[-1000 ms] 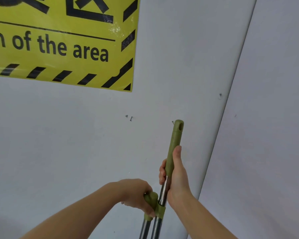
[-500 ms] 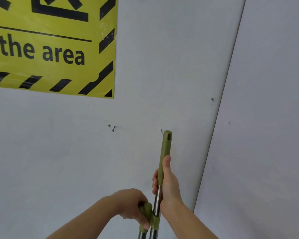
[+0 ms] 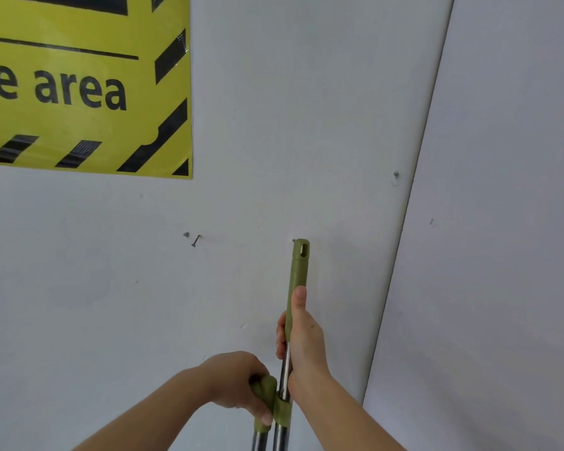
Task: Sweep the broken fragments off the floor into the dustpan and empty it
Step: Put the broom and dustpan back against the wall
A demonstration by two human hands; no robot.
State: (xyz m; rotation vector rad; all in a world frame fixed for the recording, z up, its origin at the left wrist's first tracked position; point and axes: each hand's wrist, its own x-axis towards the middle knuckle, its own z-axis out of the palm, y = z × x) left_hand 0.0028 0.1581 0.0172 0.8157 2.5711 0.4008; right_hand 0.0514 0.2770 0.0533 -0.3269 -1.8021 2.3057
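**Both hands clamped on the paired handles at the wall**

Since a second ago the grips have not changed. The right hand (image 3: 303, 346) is still wrapped round the long handle (image 3: 298, 268), thumb laid up its green sleeve. The left hand (image 3: 238, 382) is still closed over the rounded top of the short handle (image 3: 263, 390) beside it. The view has swung right, so the yellow sign (image 3: 85, 92) up and to the left of the hands now shows only "ne area".

The long handle has a matte olive plastic sleeve that tapers above the right thumb to a cap with an oval hanging hole (image 3: 303, 250). Below the right palm it is a bare, shiny steel tube (image 3: 284, 366). An olive clip (image 3: 282, 410) under the left fingers joins the two tubes side by side. The sweeping ends lie below the picture's edge.

A small nail (image 3: 293, 240) sits just left of the cap, and a bent nail (image 3: 195, 240) is further left. The wall (image 3: 274, 125) is smooth, pale grey and faintly scuffed. It meets a second panel (image 3: 502, 222) at a seam right of the right hand.
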